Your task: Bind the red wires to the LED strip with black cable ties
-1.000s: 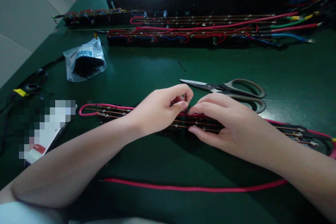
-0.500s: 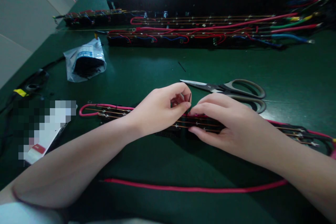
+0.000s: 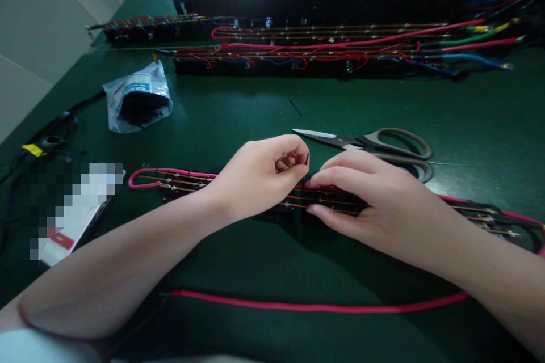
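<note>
From my remote post, I see the wired strip (image 3: 289, 205) lying across the green table (image 3: 230, 102); left hand (image 3: 264, 176) above it, thumb and forefinger pinching a thin dark tie (image 3: 307, 157). Right hand (image 3: 378, 187) clasps the strip, thumb on the near side, forefinger by the red cable (image 3: 183, 171); I'd brace there and draw the tie evenly, cable untwisted.

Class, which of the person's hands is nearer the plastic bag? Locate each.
Left. The left hand is right of the plastic bag and closer to the camera; the right hand lies farther right.
</note>
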`<state>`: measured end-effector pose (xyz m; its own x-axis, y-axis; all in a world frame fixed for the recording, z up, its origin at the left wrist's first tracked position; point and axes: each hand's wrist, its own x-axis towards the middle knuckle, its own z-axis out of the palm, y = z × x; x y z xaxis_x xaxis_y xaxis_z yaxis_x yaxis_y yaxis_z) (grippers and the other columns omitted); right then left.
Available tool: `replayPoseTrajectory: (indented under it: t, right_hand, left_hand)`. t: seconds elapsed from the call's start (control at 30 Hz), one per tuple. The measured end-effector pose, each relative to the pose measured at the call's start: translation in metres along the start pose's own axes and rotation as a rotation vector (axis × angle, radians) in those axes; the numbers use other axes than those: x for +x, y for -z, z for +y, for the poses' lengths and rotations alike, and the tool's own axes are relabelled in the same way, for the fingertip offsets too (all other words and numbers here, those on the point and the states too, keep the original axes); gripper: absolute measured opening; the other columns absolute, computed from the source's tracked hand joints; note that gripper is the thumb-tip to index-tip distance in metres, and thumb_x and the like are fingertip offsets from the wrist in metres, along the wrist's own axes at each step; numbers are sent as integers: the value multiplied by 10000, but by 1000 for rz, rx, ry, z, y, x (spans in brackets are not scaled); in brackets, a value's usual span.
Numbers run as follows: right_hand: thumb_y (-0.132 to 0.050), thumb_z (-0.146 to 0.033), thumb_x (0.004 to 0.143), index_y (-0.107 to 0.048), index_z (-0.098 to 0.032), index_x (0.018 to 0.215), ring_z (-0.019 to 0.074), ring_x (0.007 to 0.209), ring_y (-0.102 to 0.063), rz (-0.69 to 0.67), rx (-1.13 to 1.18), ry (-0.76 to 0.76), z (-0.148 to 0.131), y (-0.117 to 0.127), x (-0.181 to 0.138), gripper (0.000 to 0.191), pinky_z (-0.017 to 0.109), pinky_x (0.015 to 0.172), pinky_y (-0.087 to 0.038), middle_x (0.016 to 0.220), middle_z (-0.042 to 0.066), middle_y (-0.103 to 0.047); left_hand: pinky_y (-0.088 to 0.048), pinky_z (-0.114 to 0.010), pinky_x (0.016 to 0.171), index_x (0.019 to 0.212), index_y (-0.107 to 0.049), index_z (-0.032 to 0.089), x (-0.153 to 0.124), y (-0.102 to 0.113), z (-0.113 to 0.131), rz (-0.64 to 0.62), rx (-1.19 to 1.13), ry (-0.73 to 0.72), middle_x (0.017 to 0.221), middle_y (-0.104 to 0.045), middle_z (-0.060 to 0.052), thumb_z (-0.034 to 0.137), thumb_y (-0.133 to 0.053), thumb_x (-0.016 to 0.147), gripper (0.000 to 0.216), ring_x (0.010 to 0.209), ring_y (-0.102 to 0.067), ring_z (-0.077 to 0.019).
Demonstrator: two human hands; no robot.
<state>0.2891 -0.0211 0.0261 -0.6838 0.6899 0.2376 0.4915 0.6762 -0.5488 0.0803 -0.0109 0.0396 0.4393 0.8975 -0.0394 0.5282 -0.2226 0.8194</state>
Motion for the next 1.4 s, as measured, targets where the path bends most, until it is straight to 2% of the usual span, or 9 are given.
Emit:
replayPoseTrajectory:
  t: [0.13, 0.47, 0.73, 1.03, 1.4]
  right_hand:
    - [-664, -263, 874, -684, -199, 999, 232, 866, -642, -12, -11, -17, -1, 1, 1, 142, 378, 726, -553, 954, 88, -689]
    - [-684, -221, 864, -691, -178, 1005, 213, 867, -650, 3, -2, 9, 0, 1, 1, 148, 338, 703, -548, 973, 92, -693]
    - [-699, -205, 861, -685, -192, 984, 197, 864, -658, 5, 19, 25, 0, 3, 1, 124, 316, 703, -559, 980, 87, -702]
    - [-686, -224, 858, -690, -208, 988, 206, 854, -659, -20, 8, -15, -2, 4, 2, 131, 338, 714, -559, 965, 81, -703]
    - [-681, -217, 867, -682, -189, 1011, 200, 878, -642, -18, -4, 6, -1, 2, 0, 147, 329, 711, -555, 984, 83, -692]
  left_hand:
    - [-428, -236, 675, 834, -615, 184, -1, 0, 2, -49, 49, -16, 807, -626, 26, 134, -555, 874, 88, 732, -551, -113]
    - [-373, -243, 645, 843, -551, 201, 2, 1, 0, -83, 32, 17, 760, -550, 46, 144, -517, 913, 97, 698, -486, -111]
    - [-353, -241, 617, 864, -545, 219, 0, 0, 0, -68, 74, 30, 765, -562, 52, 166, -476, 940, 116, 695, -491, -111]
    - [-376, -263, 640, 840, -581, 210, 1, -2, 1, -12, 58, 25, 758, -610, 44, 185, -545, 905, 78, 699, -527, -123]
    - [-372, -242, 623, 835, -539, 203, 2, -1, 2, -47, 41, 17, 746, -569, 51, 156, -533, 911, 89, 670, -502, -103]
